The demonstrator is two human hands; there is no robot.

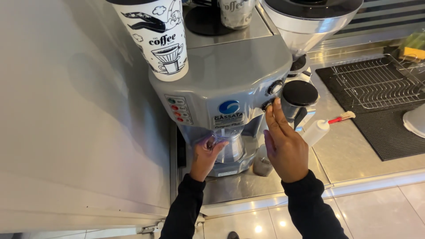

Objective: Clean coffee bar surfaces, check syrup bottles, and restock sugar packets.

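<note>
Right hand [287,148] is raised to the front of the coffee machine [230,75], fingers [275,116] straight and loose, holding nothing; the tips touch a dark knob [267,105] at the right of the front panel. A second knob [275,87] sits just above it, untouched.

Left hand [206,156] is low under the machine front, fingers curled around the handle of a clear jug [230,148] that stands at the machine's base, in the middle, under the outlet.

Progress, as a judgement: jug is in place and a control is being worked, so brewing looks just starting or just ending. Whether anything has filled the jug cannot be told.

Labels: a round blue badge [229,106] with a small dark plate below it at panel centre; a grey strip of green and red lights [179,109] at panel left. On top of the machine, near left, a tall white paper cup [161,37] with black line drawings and a dark lid; a second printed cup [237,12] further back.

Right of the machine: a grinder [301,26] with a black round cap [299,92], a white squeeze bottle [315,132] lying on the steel table [354,150], a red-handled brush [341,118], a wire rack [376,82] on a black mat [389,132]. A small dark glass [262,164] stands just beside the jug.
</note>
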